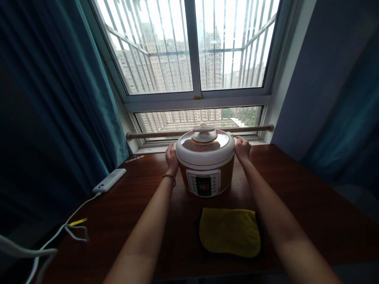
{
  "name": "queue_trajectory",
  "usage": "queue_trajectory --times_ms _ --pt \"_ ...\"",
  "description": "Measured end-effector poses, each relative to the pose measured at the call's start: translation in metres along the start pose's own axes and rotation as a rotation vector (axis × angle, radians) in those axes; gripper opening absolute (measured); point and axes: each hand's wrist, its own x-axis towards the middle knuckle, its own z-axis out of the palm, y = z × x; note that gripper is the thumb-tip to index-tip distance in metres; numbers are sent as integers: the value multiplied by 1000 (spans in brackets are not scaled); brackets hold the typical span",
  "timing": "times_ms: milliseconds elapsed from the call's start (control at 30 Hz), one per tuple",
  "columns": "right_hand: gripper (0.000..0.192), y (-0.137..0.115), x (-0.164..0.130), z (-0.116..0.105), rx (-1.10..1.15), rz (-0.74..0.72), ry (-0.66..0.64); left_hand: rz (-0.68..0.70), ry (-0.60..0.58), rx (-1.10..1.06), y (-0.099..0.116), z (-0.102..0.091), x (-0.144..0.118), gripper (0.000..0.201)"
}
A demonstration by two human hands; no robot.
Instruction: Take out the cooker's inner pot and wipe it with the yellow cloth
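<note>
On the table (296, 193), the cooker (205, 161) sits between both hands (171, 158) (242, 149), seemingly gripped.

The cooker (206, 163) in front of you has a wide rim (189, 158) that looks like smooth, shiny plastic, and its lid top (192, 145) gleams too. The table (284, 181) before you looks like smooth wood with a bit of shine. The yellow cloth (230, 232) looks soft, fuzzy and dull. You can see a silky shine on the blue cloth curtain (97, 90). The white box (111, 179) looks like smooth plastic.
</note>
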Motion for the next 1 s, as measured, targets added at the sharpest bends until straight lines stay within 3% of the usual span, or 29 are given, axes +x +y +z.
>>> queue_trajectory --times_ms 267,400,600,767,1000 --pt "38 7 4 6 36 -5 100 9 54 -126 -9 13 5 39" --pt "36 18 26 8 76 5 75 15 105 -128 -9 18 -8 39" --pt "36 34 55 9 143 9 0 14 211 -8 11 28 -37 40" --pt "37 39 61 9 166 7 -28 1 211 47 19 29 -45 41" --pt "37 40 54 0 138 20 -15 38 189 -38 9 31 -37 38"
